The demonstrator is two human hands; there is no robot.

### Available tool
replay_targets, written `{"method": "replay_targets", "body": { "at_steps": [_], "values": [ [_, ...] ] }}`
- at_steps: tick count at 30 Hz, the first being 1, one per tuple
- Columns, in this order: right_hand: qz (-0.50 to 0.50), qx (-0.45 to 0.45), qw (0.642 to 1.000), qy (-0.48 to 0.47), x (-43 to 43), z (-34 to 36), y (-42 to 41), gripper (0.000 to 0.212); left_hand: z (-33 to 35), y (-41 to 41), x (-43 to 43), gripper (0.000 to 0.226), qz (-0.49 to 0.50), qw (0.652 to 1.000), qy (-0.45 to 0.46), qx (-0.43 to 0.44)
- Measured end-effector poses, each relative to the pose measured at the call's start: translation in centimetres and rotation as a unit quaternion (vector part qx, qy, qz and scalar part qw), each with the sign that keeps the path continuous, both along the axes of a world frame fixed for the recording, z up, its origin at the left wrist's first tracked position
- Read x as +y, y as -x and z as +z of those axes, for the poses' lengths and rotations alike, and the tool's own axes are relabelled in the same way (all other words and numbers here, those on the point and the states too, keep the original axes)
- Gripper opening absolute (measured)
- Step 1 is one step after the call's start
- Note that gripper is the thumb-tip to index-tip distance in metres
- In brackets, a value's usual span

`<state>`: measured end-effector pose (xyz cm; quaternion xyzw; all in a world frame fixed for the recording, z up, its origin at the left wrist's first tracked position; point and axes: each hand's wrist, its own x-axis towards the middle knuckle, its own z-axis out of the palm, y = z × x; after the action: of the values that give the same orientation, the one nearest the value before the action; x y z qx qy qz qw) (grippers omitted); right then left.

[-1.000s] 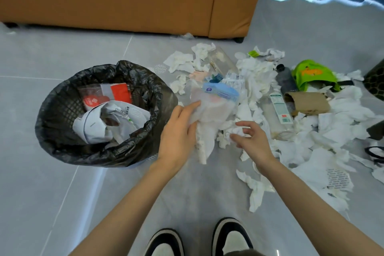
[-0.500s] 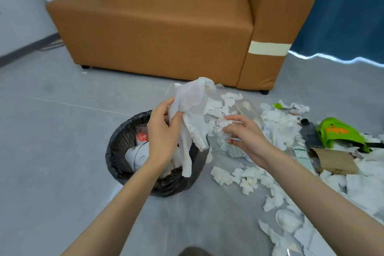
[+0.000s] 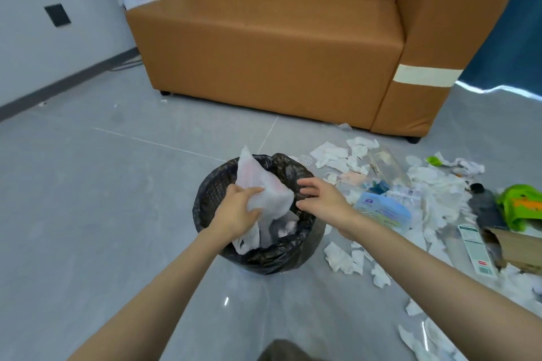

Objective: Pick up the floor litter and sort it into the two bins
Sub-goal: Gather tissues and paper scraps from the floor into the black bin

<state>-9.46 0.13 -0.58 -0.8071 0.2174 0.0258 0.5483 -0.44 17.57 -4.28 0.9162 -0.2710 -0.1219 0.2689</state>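
Grey glossy floor tiles [image 3: 88,214] spread under 2 bare forearms. Over the round bin lined with a black plastic bag [image 3: 205,205], the left hand [image 3: 236,212] clenches a crumpled translucent white plastic sheet [image 3: 272,199], whose lower end hangs inside the bin. The right hand [image 3: 321,199] hovers just beside the sheet, fingers loose, grasping nothing. Right of the bin lie torn white tissue scraps [image 3: 341,258], a blue-and-white packet [image 3: 384,209] and a long white box with green and red label bands [image 3: 473,246]; their print is too blurred to read. Behind stands an orange-brown leather sofa [image 3: 278,53] with 1 pale tape strip [image 3: 425,75] across its arm.
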Motion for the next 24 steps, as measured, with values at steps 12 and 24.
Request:
{"method": "replay_targets", "body": {
  "at_steps": [12, 24],
  "values": [
    [0.158, 0.012, 0.942, 0.297, -1.2, -3.3, 2.5, 0.047, -4.2, -2.7, -4.2, 0.059, -0.174, 0.935, -0.305, 0.058],
    [0.152, -0.025, 0.936, 0.317, -1.2, -5.5, 2.9, 0.044, -8.9, -4.6, -4.9, 0.069, -0.183, 0.881, -0.418, 0.127]
  ]
}}
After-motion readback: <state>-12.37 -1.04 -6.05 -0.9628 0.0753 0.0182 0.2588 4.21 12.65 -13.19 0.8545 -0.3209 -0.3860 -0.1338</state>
